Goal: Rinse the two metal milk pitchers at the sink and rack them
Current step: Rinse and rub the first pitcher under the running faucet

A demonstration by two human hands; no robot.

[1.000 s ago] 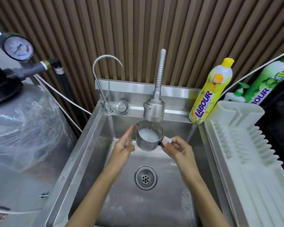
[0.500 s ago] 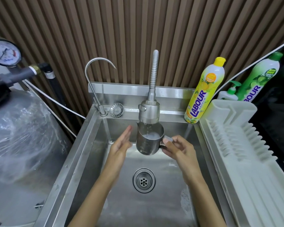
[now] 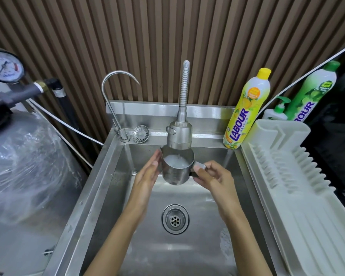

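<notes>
I see one milk pitcher at centre frame, held upright over the sink basin, directly under the spray faucet head. Its rim sits just below the nozzle. The inside shows white, frothy water; I can't make out the stream itself.

Right hand: fingers curled round the pitcher handle on its right side, thumb on top of the handle. It carries the pitcher.

Left hand: flat, fingers straight and together, palm turned to the pitcher's left wall. Touching or just beside it, I can't tell which.

Drain is below the pitcher in the frame, between the two forearms. The basin floor is wet, with some foam at lower right.

On the back ledge there's a gooseneck tap left of the faucet, with a small strainer basket between the two.

Right of the faucet a yellow LABOUR bottle stands on the sink's rear corner. A white pump bottle and a green LABOUR bottle sit behind the dish rack, which fills the right edge of the frame.

Left edge: pressure gauge at upper left, above a plastic-wrapped tank.
</notes>
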